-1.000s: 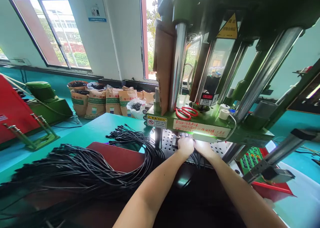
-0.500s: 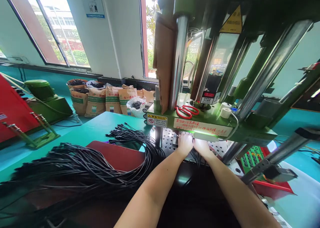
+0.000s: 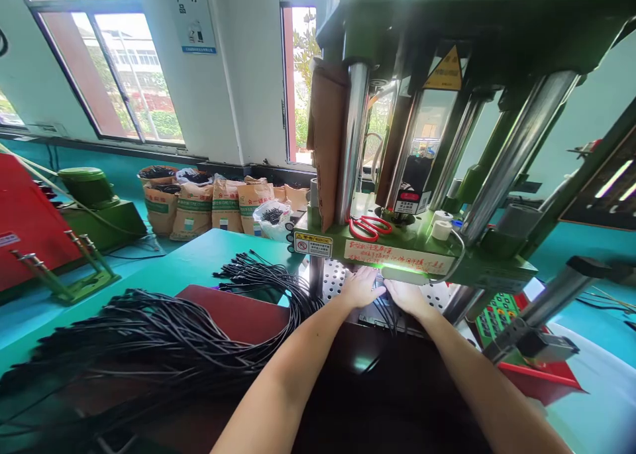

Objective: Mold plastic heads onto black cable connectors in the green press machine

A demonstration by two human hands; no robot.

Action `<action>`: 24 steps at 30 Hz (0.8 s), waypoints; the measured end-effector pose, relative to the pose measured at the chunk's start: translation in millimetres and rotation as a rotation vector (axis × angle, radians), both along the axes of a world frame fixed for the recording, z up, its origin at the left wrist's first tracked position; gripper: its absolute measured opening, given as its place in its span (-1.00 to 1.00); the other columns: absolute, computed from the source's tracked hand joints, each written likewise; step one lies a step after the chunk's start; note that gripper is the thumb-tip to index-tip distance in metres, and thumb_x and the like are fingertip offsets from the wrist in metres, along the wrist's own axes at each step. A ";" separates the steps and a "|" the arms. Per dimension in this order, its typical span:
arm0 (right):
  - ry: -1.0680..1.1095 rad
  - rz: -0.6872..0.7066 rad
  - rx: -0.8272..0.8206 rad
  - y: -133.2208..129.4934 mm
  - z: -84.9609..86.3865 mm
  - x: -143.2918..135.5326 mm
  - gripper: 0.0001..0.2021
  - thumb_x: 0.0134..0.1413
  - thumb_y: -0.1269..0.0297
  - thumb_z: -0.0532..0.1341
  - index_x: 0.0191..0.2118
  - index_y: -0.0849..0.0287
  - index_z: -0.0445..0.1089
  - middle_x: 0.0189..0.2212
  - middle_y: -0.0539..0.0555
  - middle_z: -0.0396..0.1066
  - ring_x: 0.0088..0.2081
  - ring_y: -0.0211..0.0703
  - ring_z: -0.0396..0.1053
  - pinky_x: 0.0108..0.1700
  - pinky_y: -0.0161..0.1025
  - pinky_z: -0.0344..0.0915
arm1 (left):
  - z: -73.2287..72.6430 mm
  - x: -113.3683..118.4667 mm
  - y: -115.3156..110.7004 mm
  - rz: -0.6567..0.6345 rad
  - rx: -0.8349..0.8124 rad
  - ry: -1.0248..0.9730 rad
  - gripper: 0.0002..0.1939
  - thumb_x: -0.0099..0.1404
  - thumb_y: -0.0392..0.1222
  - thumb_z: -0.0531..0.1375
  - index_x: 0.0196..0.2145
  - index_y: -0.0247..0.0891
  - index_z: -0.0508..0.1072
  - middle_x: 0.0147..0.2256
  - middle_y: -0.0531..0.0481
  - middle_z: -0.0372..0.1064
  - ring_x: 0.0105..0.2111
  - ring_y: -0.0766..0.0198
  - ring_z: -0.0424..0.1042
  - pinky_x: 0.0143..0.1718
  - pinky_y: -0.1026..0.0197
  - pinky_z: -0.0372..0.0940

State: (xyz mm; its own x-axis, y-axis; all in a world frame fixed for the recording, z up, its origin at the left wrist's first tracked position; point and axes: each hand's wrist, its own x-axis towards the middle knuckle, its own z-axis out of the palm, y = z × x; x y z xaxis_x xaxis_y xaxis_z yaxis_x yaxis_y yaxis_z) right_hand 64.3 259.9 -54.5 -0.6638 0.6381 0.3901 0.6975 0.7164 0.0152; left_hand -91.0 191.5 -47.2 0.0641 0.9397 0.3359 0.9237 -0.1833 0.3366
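Note:
Under the raised plate of a green press (image 3: pixel 501 268), both my hands reach in over the lower mould. My left hand (image 3: pixel 361 287) lies flat, its thumb stretched toward the right hand and its fingers pointing inward. Close beside it, my right hand (image 3: pixel 405 296) is also laid out over the mould; its fingertips are partly hidden under the plate edge. Between the hands, several thin black cables (image 3: pixel 389 313) run out of the mould toward me. Whether the fingertips press on the cable ends cannot be made out.
A large bundle of black cables (image 3: pixel 193 321) lies across the green table (image 3: pixel 193 255) and a dark red board (image 3: pixel 238 311) at left. Red-handled scissors (image 3: pixel 368 228) rest on the press plate, near white tape rolls (image 3: pixel 441 229). A green button panel (image 3: pixel 498 315) stands at right.
My left hand has flattened and its thumb now reaches out to the right. The hands are slightly farther apart, showing more of the cables between them. The view has tilted upward a little.

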 end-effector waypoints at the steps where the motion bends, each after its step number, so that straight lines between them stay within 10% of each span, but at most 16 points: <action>1: -0.016 0.024 -0.015 1.0 -2.6 2.0 -0.69 0.20 0.27 -0.06 -0.19 0.22 0.41 -0.23 0.18 0.44 -0.13 -0.06 0.33 -0.02 -0.14 0.15 | -1.6 -1.3 1.3 -0.045 -0.002 0.008 -0.52 0.22 0.04 0.04 0.05 -0.21 0.25 0.04 -0.10 0.24 0.07 0.15 0.14 0.11 0.13 -0.01; 24: 0.071 0.065 -0.153 6.2 -9.4 28.3 -0.69 0.18 0.26 -0.04 -0.21 0.15 0.44 -0.17 0.13 0.45 -0.03 -0.01 0.31 0.05 -0.10 0.14 | -14.4 -38.5 16.1 -0.033 -0.190 0.079 -0.48 0.27 0.15 -0.12 0.08 -0.13 0.17 0.09 -0.07 0.18 0.03 0.10 0.21 0.04 0.05 0.10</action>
State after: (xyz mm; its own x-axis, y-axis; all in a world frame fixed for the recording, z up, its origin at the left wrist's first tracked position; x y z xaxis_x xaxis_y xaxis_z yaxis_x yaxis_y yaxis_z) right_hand 92.5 266.1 -63.9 -0.6798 0.6500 0.3396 0.6450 0.7503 -0.1451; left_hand -129.5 207.6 -61.6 0.1155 0.9826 0.1455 0.9430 -0.1545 0.2947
